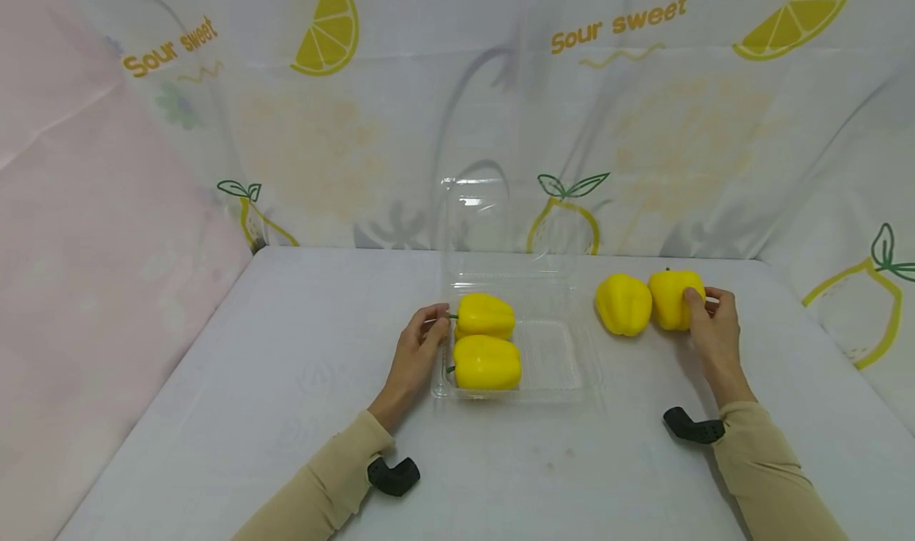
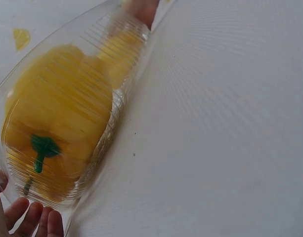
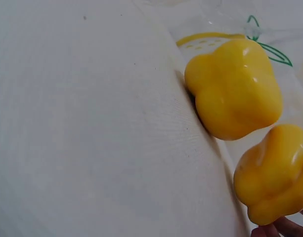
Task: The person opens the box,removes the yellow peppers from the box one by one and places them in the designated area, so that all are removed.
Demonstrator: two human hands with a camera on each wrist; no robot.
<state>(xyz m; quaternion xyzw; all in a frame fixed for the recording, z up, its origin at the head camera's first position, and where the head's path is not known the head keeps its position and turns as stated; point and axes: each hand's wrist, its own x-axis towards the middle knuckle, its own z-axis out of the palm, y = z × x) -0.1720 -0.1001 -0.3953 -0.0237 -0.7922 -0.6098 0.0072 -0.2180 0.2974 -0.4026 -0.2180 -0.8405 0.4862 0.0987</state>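
A clear plastic clamshell box (image 1: 546,358) stands on the table with its lid (image 1: 475,231) raised at the back. Two yellow bell peppers lie on their sides in its left half, the rear pepper (image 1: 486,315) and the front pepper (image 1: 488,363), green stems pointing left. My left hand (image 1: 418,346) holds the box's left rim, its fingertips (image 2: 30,219) low beside the ribbed wall. To the right of the box, my right hand (image 1: 711,326) grips another yellow bell pepper (image 1: 672,299) from its right side. Close beside that one sits a further yellow bell pepper (image 1: 624,305).
A white table (image 1: 307,350) carries everything. Behind it hangs a pale cloth (image 1: 400,128) with lemon prints, and a pink cloth (image 1: 107,247) borders the left side. Both sleeves have a black device (image 1: 395,476) at the wrist.
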